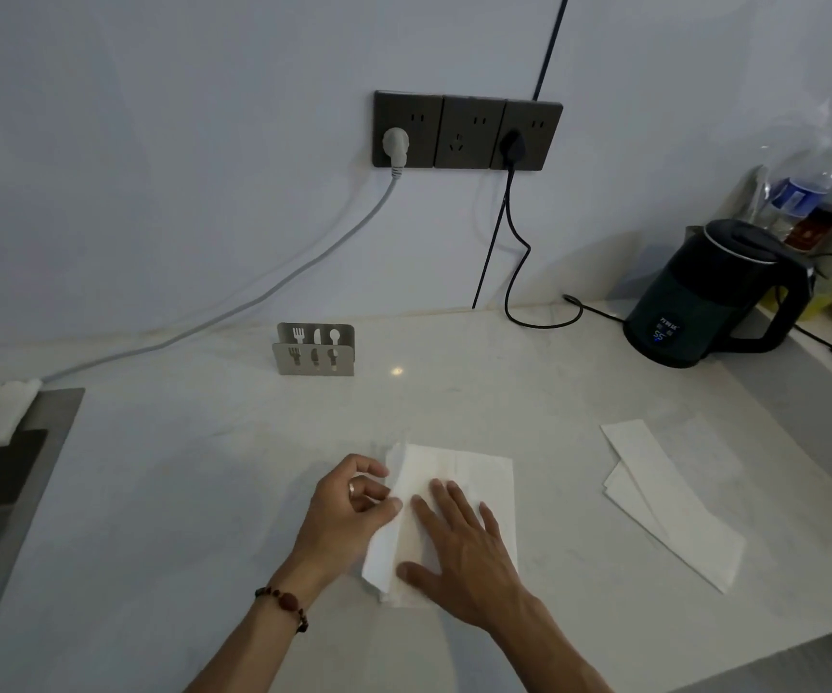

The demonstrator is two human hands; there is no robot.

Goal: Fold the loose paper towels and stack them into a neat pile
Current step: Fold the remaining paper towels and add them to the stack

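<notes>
We see a steel napkin holder (315,350) near the tabletop's (204,467) back edge and a black kettle (711,295) toward its back right corner.

A white paper towel (459,497) is pressed flat on the pale counter (204,467) by the right hand (459,547), fingers spread. Its left edge is lifted and pinched by the left hand (349,512) (a ring is worn there, a beaded bracelet (284,605) at the wrist). Two folded towels (664,502) are overlapped well to the right. A metal napkin holder (315,350) and a dark kettle (714,292) are set farther back.
</notes>
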